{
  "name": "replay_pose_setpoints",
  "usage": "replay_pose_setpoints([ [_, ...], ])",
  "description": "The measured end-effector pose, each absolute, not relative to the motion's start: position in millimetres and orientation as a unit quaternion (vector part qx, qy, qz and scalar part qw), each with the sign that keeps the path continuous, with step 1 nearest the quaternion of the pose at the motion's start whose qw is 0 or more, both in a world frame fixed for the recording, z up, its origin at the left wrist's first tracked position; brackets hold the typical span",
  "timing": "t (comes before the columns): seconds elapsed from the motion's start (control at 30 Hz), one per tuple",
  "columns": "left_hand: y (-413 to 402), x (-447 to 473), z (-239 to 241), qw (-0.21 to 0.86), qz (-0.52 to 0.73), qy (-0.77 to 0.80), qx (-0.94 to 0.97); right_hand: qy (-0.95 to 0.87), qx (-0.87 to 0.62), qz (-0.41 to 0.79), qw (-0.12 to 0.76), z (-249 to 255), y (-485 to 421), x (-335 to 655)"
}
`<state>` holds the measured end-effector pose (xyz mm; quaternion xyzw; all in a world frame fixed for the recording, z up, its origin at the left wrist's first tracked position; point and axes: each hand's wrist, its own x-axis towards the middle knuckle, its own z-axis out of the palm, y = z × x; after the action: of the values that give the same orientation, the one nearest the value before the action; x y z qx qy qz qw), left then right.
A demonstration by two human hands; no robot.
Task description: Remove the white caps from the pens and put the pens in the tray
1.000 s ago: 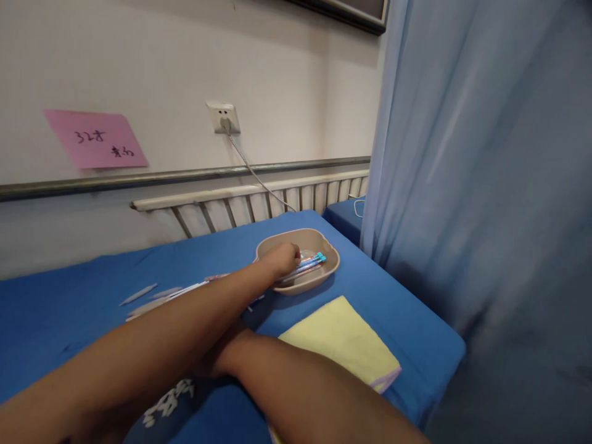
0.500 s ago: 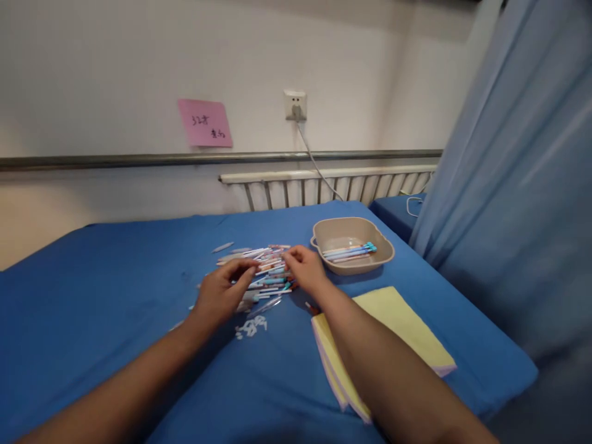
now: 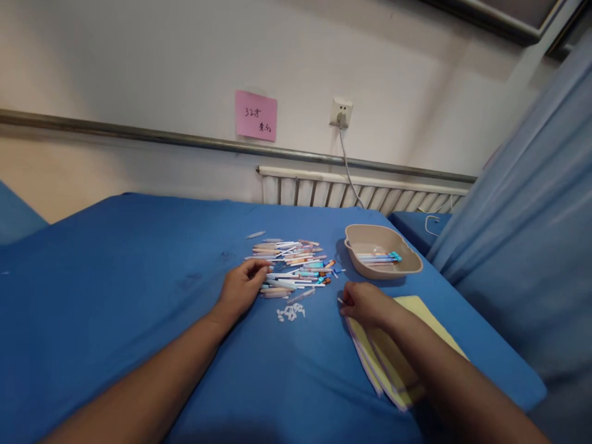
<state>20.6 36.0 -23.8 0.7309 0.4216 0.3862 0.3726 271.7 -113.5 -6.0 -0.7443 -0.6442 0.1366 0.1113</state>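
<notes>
A pile of pen parts [image 3: 296,262], with barrels, thin white sticks and small blue and brown pieces, lies on the blue sheet. My left hand [image 3: 243,287] rests at the pile's left edge, thumb and fingers drawn together; what is between them is hidden. To the right, my right hand [image 3: 365,302] is closed over the corner of a folded yellow cloth [image 3: 428,314]. A small white end sticks out from its fingers; the rest of that piece is covered. Several little white bits [image 3: 291,312] lie in front of the pile.
A beige basin [image 3: 365,268] holding several pens with blue tops [image 3: 382,258] stands behind my right hand. At the back are a radiator [image 3: 324,185], a wall socket [image 3: 341,113] with a cord, and a pink note [image 3: 256,116]. A blue curtain [image 3: 518,203] hangs at the right.
My right hand has moved from the pile toward me and right, to the yellow cloth, with a white-ended piece in its fingers. My left hand stays at the pile. The view has shifted and tilted.
</notes>
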Motion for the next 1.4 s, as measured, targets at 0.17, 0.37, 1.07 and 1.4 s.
replay_pose_setpoints([
  [0.17, 38, 19, -30, 0.371, 0.380, 0.412, 0.740, -0.702, -0.688, 0.150, 0.105, -3, -103, 241],
  [0.37, 37, 14, -23, 0.349, 0.375, 0.406, 0.757, -0.741, -0.645, 0.165, 0.091, 9, -74, 219],
  [1.07, 34, -38, 1, 0.229, 0.287, 0.467, 0.804, -0.704, -0.597, 0.171, 0.345, -40, -56, 229],
  [1.4, -4, -4, -11, 0.188, 0.178, 0.297, 0.919, -0.762, -0.621, 0.104, 0.149, -23, -56, 218],
])
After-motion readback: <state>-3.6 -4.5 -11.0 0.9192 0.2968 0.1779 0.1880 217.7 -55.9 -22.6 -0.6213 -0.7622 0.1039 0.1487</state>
